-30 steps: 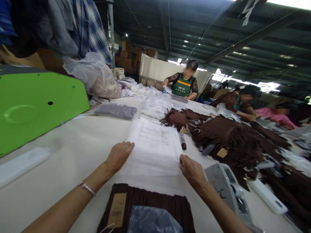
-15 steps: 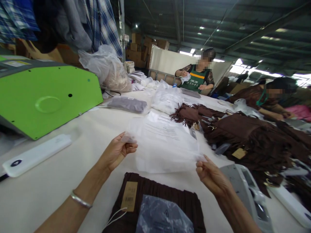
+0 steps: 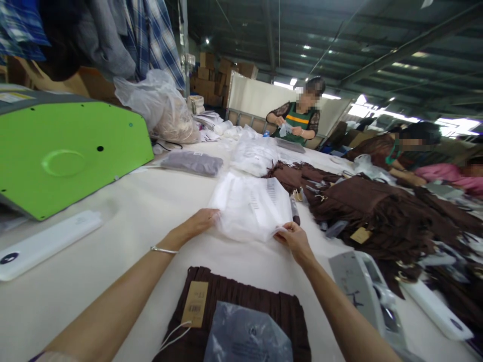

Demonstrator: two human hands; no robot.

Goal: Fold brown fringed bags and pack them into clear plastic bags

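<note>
A translucent printed plastic bag [image 3: 252, 208] is stretched between my two hands above the table. My left hand [image 3: 206, 221] pinches its left edge, and my right hand [image 3: 294, 240] grips its lower right corner. Nearer to me lies a folded dark brown garment [image 3: 241, 286] with a tan tag [image 3: 195, 303] and white string at its left. A small bluish clear bag [image 3: 249, 334] rests on top of that garment.
A green machine [image 3: 71, 156] and a white bar-shaped device [image 3: 51, 244] are at left. A grey device [image 3: 358, 291] and piled brown garments [image 3: 370, 206] lie at right. Two people work across the table [image 3: 151, 193].
Both hands have moved forward and closer together with the bag, which is now bunched rather than flat. The person across the table has brought both hands together.
</note>
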